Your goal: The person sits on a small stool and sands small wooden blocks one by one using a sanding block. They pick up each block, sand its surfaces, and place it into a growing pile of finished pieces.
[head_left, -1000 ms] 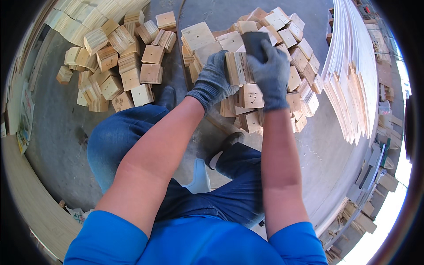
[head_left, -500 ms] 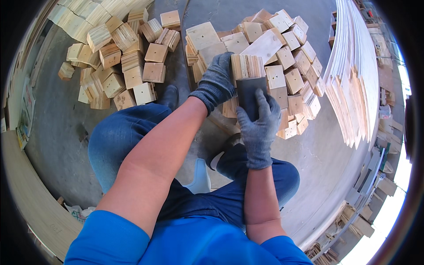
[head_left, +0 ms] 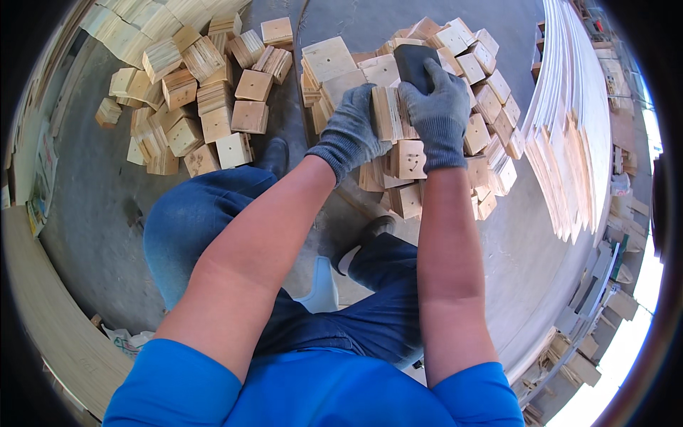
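Observation:
My left hand [head_left: 350, 130], in a grey knit glove, is closed around a plywood block [head_left: 386, 114] with its layered edges facing up. My right hand [head_left: 439, 112], gloved the same way, grips a black sanding block [head_left: 411, 62]. That block lies at the far end of the plywood block, which it and my right hand partly hide. Both hands are over the right-hand pile of plywood blocks [head_left: 327, 58]; one block [head_left: 408, 159] just below my hands has small dark holes in its face.
Another heap of plywood blocks [head_left: 215, 122] lies on the concrete floor to the left. Tall stacked thin sheets [head_left: 569, 142] stand on the right. A long pale board [head_left: 57, 320] runs along the left edge. Between my legs is a light blue plastic piece [head_left: 321, 288].
My right hand has pushed the black sanding block away from me, from the near end of the plywood block to its far end. My left hand has stayed in place.

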Motion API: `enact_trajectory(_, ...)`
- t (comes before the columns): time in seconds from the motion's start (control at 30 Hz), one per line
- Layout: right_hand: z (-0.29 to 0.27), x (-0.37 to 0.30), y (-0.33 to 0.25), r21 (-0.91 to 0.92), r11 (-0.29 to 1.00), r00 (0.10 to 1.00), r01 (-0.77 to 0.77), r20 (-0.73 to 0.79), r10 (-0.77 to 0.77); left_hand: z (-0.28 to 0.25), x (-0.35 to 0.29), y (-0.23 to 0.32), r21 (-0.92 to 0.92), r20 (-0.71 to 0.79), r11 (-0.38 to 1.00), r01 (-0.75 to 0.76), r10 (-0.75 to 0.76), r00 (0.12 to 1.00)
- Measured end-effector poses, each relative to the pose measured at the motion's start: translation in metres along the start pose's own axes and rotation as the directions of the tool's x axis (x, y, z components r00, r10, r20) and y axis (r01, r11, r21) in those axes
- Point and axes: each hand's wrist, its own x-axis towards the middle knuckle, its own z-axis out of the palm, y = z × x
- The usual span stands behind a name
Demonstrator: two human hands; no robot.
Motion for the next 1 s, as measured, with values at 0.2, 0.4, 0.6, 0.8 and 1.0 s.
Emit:
enact_trajectory(0.2,-0.034,-0.1,-0.011,0.054,0.993,0.993,-0.107,0.065,0.103,-0.009,-0.006,0.008,-0.022,-0.009,0.999,0.035,-0.035,0.999)
enact_trajectory(0.4,-0.05,-0.162,-0.007,0.162,0.972,0.984,-0.168,0.082,0.157,-0.009,-0.005,0.007,-0.003,-0.015,1.0,0.028,-0.028,0.999)
enact_trajectory(0.6,-0.035,-0.104,0.01,0.11,0.994,1.0,0.007,-0.003,-0.006,-0.006,-0.005,0.004,-0.011,-0.034,0.999,0.035,-0.035,0.999)
enact_trajectory(0.8,-0.012,0.002,0.041,0.139,0.99,0.996,-0.011,0.087,-0.001,0.005,0.002,-0.011,-0.048,0.062,0.998,0.031,-0.028,0.998)
enact_trajectory(1.0,-0.041,-0.005,0.057,0.114,0.985,0.987,-0.131,0.108,0.119,-0.003,-0.001,0.003,0.033,0.033,0.999,0.007,-0.008,0.999)
